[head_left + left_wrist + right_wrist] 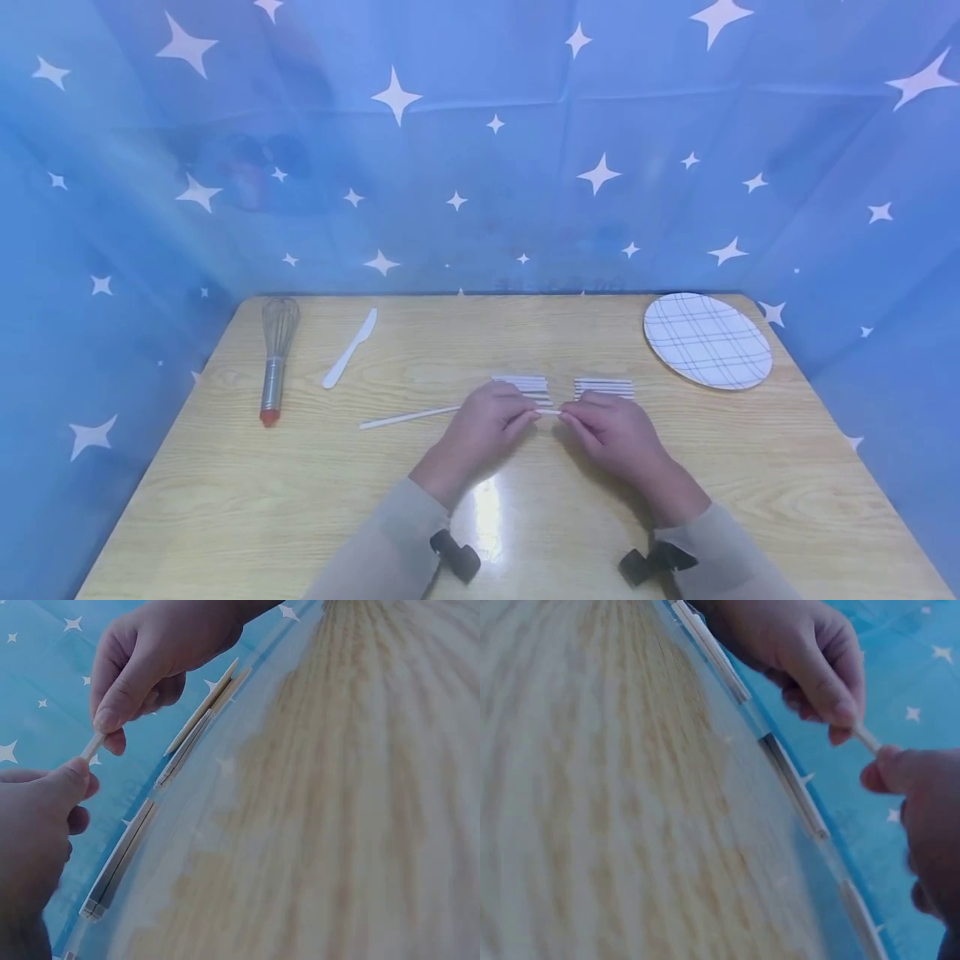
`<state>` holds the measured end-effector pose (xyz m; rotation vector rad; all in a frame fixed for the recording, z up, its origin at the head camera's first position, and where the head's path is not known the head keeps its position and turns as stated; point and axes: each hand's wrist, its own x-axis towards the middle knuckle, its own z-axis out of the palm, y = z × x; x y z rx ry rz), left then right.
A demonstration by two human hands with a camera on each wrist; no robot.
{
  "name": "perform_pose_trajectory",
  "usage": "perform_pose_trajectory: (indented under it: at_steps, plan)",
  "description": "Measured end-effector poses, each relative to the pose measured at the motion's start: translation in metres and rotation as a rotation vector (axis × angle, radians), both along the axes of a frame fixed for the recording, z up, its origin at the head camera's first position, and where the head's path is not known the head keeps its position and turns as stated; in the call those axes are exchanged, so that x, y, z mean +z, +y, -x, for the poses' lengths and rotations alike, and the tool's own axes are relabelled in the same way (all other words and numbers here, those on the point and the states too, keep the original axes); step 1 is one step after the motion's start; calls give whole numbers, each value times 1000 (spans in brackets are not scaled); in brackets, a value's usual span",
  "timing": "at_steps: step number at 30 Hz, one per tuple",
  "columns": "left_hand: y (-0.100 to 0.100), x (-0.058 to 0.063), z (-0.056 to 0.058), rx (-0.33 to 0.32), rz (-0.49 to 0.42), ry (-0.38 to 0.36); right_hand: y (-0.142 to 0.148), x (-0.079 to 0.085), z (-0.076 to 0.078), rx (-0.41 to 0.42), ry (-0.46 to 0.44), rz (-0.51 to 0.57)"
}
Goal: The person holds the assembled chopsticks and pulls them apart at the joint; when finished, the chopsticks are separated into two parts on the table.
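Note:
Between the two hands is a thin pale stick point(548, 412), with a short stretch of it showing. My left hand point(491, 417) pinches its left end between thumb and fingers. The right hand point(611, 429) pinches the other end the same way. In the left wrist view the stick point(92, 747) appears raised over the table. Just beyond the hands lie two groups of short pale sticks, a left group point(521, 379) and a right group point(604, 382), both partly hidden by the hands. A longer pale stick point(408, 417) lies at the left hand's outer side.
At the left lie a wire whisk point(276, 358) with a red end and a white knife point(350, 348). An oval white plate point(707, 342) with a checked pattern rests at the back right. A blue starry curtain point(480, 225) hangs behind the wooden table point(225, 517).

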<state>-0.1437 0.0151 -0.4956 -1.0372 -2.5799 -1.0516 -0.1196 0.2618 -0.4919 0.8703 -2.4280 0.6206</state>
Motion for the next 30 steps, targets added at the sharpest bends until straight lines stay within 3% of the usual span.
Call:
perform_pose_trajectory:
  at_steps: [3, 6, 10, 14, 21, 30]
  plan:
    - [5, -2, -1, 8, 79, -13, -7, 10, -6, -79, -157, -108]
    - [11, -4, -2, -9, 167, 40, -11, 13, -11, -123, -271, -193]
    - [14, -5, -5, -43, 217, 180, -8, 8, -14, -107, -258, -223]
    - [11, -5, -6, -56, 205, 240, -3, 1, -11, -52, -220, -167]
    - [7, -5, -6, -67, 171, 184, -1, -4, -7, 27, -142, -97]
    - [-4, 4, -4, -127, 43, -14, -2, -4, -6, 106, -125, 4]
